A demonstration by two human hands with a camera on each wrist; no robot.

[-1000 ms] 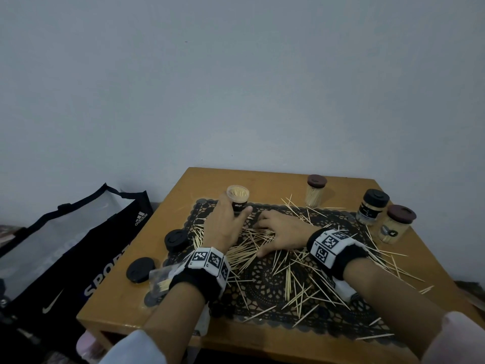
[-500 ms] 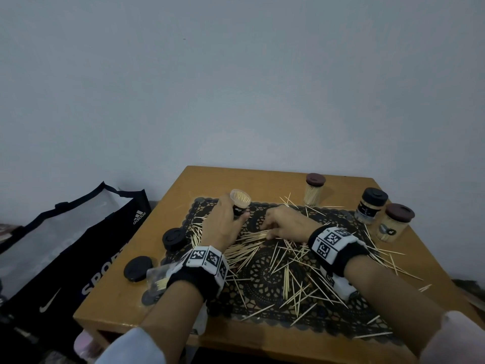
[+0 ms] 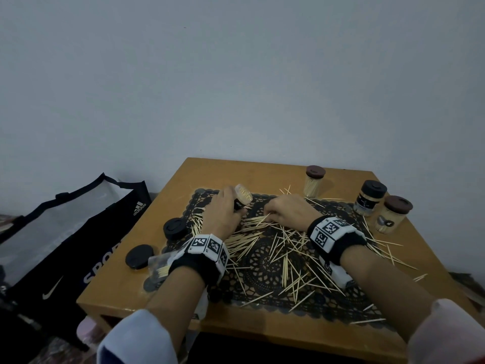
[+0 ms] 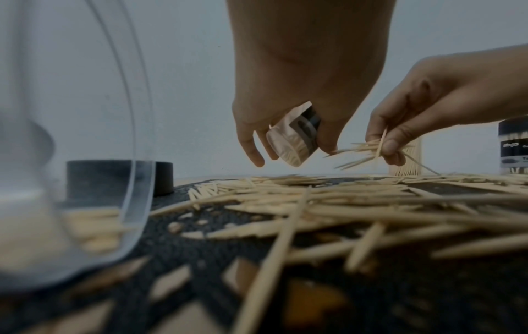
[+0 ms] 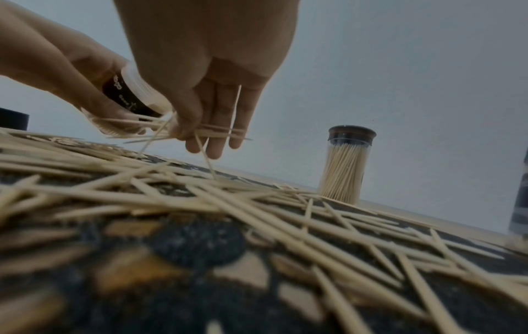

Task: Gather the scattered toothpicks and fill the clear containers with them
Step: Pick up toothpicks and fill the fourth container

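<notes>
left hand is now tipping the open container over toward the right, where it was standing upright a second ago; grip curled round its labelled body. right hand is lifting off the pile, pinching a small bundle of toothpicks just beside the mouth. looks like loading is next, container already nearly full. most toothpicks are still lying scattered on the lace mat. wooden desk is carrying three capped jars at the far right and two loose lids at left. sports bag on the floor, plain wall behind.
</notes>
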